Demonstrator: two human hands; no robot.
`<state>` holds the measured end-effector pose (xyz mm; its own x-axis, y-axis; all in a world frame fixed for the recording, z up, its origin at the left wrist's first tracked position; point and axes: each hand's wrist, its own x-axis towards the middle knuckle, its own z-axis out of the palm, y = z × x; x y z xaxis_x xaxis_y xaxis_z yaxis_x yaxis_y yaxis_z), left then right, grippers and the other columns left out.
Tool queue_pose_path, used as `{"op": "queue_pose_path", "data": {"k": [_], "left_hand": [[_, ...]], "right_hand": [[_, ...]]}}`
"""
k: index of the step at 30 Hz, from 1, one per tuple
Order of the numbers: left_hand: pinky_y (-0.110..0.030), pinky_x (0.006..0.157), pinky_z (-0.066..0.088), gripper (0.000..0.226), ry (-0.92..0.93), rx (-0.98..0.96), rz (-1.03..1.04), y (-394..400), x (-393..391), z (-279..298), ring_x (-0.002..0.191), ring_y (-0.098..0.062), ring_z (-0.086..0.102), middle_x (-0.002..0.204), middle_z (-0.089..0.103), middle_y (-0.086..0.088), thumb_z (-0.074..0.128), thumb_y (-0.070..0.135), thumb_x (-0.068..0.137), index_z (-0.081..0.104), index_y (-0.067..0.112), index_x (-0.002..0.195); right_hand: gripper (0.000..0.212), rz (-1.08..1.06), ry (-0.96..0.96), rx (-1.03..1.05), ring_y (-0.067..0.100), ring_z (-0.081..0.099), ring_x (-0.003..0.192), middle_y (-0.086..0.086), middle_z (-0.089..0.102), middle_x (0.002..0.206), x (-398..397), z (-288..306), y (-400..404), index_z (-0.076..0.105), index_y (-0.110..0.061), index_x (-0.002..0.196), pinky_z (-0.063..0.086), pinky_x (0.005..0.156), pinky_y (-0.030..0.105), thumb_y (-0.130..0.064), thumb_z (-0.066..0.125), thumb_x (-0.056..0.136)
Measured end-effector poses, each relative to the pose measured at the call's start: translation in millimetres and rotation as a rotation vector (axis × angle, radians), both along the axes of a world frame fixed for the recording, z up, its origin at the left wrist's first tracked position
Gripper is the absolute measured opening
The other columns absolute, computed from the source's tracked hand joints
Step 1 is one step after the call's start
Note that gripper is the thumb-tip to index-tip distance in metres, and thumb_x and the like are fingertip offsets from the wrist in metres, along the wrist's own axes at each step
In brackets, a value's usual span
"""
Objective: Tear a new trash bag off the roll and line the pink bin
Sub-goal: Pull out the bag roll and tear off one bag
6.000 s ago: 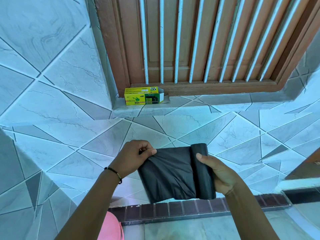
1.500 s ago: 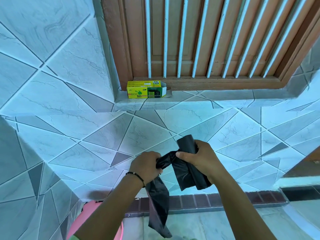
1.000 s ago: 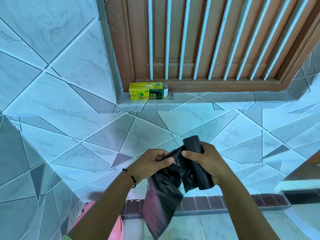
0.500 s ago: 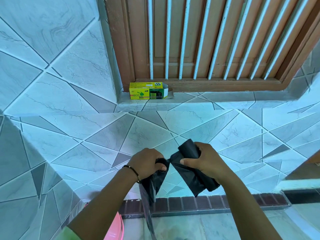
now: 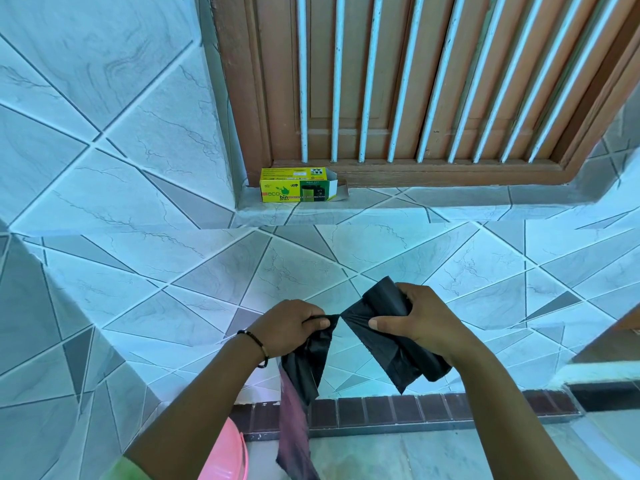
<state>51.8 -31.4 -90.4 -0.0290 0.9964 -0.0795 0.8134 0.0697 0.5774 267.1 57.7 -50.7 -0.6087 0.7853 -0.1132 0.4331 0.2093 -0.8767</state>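
Note:
My right hand (image 5: pixel 419 323) grips the black trash bag roll (image 5: pixel 391 344), held in front of the tiled wall. My left hand (image 5: pixel 291 327) is closed on a black trash bag (image 5: pixel 304 372) that hangs down from it. A thin twisted strand of plastic still joins the bag to the roll between my two hands. The pink bin (image 5: pixel 227 455) shows only as a rim at the bottom edge, below my left forearm.
A yellow bin-bag box (image 5: pixel 298 185) lies open on the tiled sill (image 5: pixel 415 209) under a brown wooden window frame (image 5: pixel 433 174) with white bars. A dark brick skirting (image 5: pixel 450 407) runs along the floor. A white-edged ledge (image 5: pixel 602 372) juts in at the right.
My hands have pulled apart sideways. The plastic between bag and roll has stretched to a thin strand, and the bag hangs lower from my left hand.

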Motion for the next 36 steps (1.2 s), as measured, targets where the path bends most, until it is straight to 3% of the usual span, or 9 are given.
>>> {"op": "queue_pose_path", "data": {"k": [9, 12, 15, 18, 23, 26, 29, 32, 36], "left_hand": [[-0.029, 0.066, 0.036, 0.034, 0.147, -0.043, -0.036, 3, -4, 12, 0.07, -0.019, 0.048, 0.069, 0.052, -0.002, 0.04, 0.032, 0.097, 0.055, 0.013, 0.074], [-0.029, 0.063, 0.032, 0.036, -0.059, -0.029, -0.024, 2, -4, 11, 0.063, -0.015, 0.043, 0.062, 0.045, 0.001, 0.04, 0.027, 0.098, 0.042, 0.019, 0.062], [-0.025, 0.067, 0.035, 0.032, -0.199, -0.04, -0.039, 2, -1, 7, 0.066, -0.012, 0.045, 0.069, 0.051, -0.001, 0.04, 0.027, 0.098, 0.051, 0.012, 0.072], [-0.018, 0.06, 0.034, 0.034, -0.328, -0.009, -0.039, -1, 2, 3, 0.057, -0.002, 0.041, 0.06, 0.046, 0.012, 0.043, 0.027, 0.097, 0.05, 0.023, 0.065], [-0.027, 0.074, 0.042, 0.048, -0.676, 0.201, 0.051, -8, -1, 2, 0.078, -0.015, 0.051, 0.08, 0.055, -0.008, 0.048, 0.039, 0.093, 0.061, -0.008, 0.088], [-0.022, 0.075, 0.053, 0.038, -1.051, 0.242, 0.129, -10, 5, 4, 0.083, -0.014, 0.065, 0.087, 0.071, -0.002, 0.045, 0.035, 0.087, 0.073, 0.008, 0.092], [-0.022, 0.06, 0.054, 0.041, -1.286, 0.205, 0.239, -6, 10, 5, 0.061, -0.009, 0.065, 0.068, 0.071, 0.002, 0.043, 0.038, 0.082, 0.076, 0.017, 0.072], [-0.025, 0.058, 0.043, 0.046, -1.061, 0.144, 0.257, -7, 13, 8, 0.05, -0.008, 0.052, 0.059, 0.061, 0.004, 0.044, 0.047, 0.088, 0.064, 0.021, 0.055], [-0.034, 0.067, 0.037, 0.049, -0.538, 0.152, 0.173, 1, 14, 8, 0.061, -0.019, 0.045, 0.066, 0.053, -0.011, 0.039, 0.039, 0.096, 0.057, 0.002, 0.071]], "right_hand": [[0.031, -0.011, 0.044, -0.03, 0.015, 0.07, 0.074, 0.0, 0.072, 0.084, -1, 0, -3, 0.066, -0.02, 0.092, 0.054, 0.065, 0.025, -0.022, 0.083, 0.066], [0.033, -0.025, 0.269, -0.29, 0.018, 0.071, 0.082, 0.006, 0.072, 0.096, -3, -2, -7, 0.066, -0.014, 0.098, 0.056, 0.07, 0.029, -0.017, 0.081, 0.068], [0.06, 0.146, 0.699, -0.75, 0.026, 0.068, 0.097, 0.015, 0.065, 0.121, -14, -9, -17, 0.06, 0.002, 0.113, 0.056, 0.073, 0.034, -0.025, 0.08, 0.064], [0.063, 0.137, 0.892, -1.046, 0.026, 0.071, 0.071, 0.016, 0.072, 0.1, -26, -12, -23, 0.068, 0.002, 0.098, 0.058, 0.055, 0.034, -0.027, 0.089, 0.046], [0.039, -0.077, 0.883, -0.98, 0.021, 0.06, 0.054, 0.006, 0.062, 0.067, -39, -14, -9, 0.058, -0.011, 0.07, 0.053, 0.058, 0.029, -0.028, 0.086, 0.049], [0.025, -0.066, 0.807, -0.99, 0.018, 0.058, 0.055, 0.003, 0.06, 0.064, -47, -18, -10, 0.059, -0.012, 0.065, 0.047, 0.066, 0.03, -0.027, 0.078, 0.059], [0.019, 0.011, 0.7, -0.927, 0.019, 0.056, 0.058, 0.003, 0.06, 0.064, -51, -15, -13, 0.061, -0.012, 0.063, 0.045, 0.067, 0.032, -0.027, 0.072, 0.066], [0.017, 0.022, 0.497, -0.663, 0.019, 0.055, 0.055, 0.005, 0.06, 0.063, -51, -9, -13, 0.056, -0.008, 0.073, 0.049, 0.058, 0.028, -0.022, 0.066, 0.078], [0.014, 0.112, 0.261, -0.416, 0.021, 0.058, 0.057, 0.007, 0.06, 0.064, -53, -8, -16, 0.061, -0.01, 0.082, 0.05, 0.057, 0.03, -0.02, 0.068, 0.076]]}}
